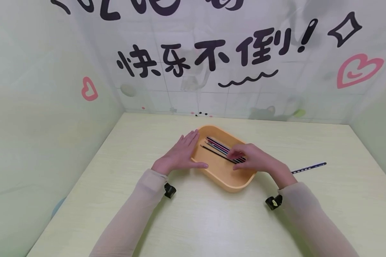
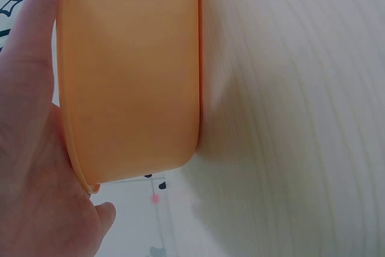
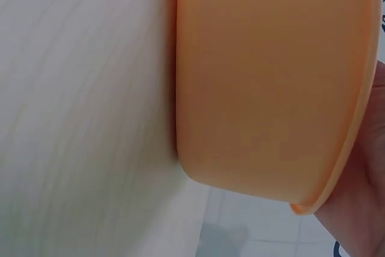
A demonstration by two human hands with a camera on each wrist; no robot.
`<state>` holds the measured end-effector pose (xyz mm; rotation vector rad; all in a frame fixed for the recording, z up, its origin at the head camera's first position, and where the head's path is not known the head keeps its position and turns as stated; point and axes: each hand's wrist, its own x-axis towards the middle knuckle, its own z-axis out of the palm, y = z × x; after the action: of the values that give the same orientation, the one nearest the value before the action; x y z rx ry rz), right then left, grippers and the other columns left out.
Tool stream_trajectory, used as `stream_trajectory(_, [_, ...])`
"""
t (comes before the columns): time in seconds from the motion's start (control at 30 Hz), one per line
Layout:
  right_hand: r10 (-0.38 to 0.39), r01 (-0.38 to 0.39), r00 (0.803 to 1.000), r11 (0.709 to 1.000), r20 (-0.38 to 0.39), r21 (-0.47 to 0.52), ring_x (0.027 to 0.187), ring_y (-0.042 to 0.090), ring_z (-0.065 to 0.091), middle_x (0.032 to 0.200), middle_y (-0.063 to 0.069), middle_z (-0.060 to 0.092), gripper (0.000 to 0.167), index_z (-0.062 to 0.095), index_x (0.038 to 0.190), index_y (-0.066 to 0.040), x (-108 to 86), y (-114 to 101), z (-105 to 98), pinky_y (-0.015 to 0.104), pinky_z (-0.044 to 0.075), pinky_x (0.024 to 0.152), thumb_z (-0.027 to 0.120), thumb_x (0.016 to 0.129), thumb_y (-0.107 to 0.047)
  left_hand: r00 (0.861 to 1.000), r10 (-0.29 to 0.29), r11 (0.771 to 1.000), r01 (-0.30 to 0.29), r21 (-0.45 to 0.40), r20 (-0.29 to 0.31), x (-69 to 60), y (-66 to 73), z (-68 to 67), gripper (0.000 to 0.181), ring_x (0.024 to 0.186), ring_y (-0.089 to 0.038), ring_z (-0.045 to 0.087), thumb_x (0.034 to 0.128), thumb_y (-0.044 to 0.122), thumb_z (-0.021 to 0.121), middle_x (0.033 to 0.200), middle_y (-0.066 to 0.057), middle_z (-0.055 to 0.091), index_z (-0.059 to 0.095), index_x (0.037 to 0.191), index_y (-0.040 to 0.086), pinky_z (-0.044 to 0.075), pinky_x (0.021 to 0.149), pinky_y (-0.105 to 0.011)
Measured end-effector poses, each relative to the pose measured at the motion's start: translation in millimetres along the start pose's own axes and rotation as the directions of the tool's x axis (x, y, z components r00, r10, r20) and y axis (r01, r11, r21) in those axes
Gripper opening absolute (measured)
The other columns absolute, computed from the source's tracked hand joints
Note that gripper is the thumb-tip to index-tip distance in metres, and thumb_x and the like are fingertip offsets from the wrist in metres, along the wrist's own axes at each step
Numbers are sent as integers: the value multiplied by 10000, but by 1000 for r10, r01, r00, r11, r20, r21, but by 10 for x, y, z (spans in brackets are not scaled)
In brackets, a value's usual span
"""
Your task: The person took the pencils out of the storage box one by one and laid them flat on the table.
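Sleeves nearest, straight-fingered left hand could tip tray by overpressing at nine o'clock; whether right hand grips, I cannot tell.

head: from above, facing forward and down over table, tray and back wall | left wrist: low, close, sideways on tray's outer side | right wrist: likewise, tipped oppositely | both wrists share tray, table
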<state>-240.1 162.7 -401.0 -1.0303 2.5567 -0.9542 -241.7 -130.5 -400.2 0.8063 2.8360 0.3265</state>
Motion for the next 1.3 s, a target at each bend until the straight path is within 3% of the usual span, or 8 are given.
stream_trajectory(0.27, [66,-66,996,998,55,-10,1029,245,697,1089,105,731,330,684,1108,-17,107,19,7,430,577,951,814,818,-105,1000,6,1000,-6,10,1,9,21,-8,1193,1576,-283,-24,844,705,618,1690,-116,-66,5,1590,4,38,1289,-490])
stream_trajectory(0.47, [126,-125,991,992,45,-26,998,224,696,1063,100,731,311,688,1090,-16,164,20,42,411,585,933,813,818,-95,1000,11,1000,-11,7,1,10,28,-12,1195,1576,-290,-16,843,706,619,1689,-125,-58,15,1587,-7,45,1287,-497])
stream_trajectory(0.87, [216,-213,976,975,27,-63,806,144,636,898,66,700,202,691,964,-29,238,13,118,298,591,775,807,799,-21,1000,4,1000,-4,14,5,11,17,-15,1194,1575,-287,-30,843,707,617,1689,-120,-66,15,1588,-5,29,1286,-489])
stream_trajectory(1.1, [203,-196,979,971,34,-135,747,120,602,829,24,686,118,701,891,-81,240,4,139,240,553,681,759,825,-3,1000,-4,1000,4,10,7,-1,17,-17,1194,1575,-285,-34,842,704,621,1690,-121,-65,9,1590,2,20,1286,-480])
stream_trajectory(1.3, [177,-169,983,977,56,-132,745,108,591,827,9,680,131,700,888,-94,225,10,135,223,537,669,720,815,14,1000,-1,1000,1,14,4,-2,17,-9,1194,1575,-288,-27,839,706,622,1691,-131,-49,18,1590,1,36,1287,-490])
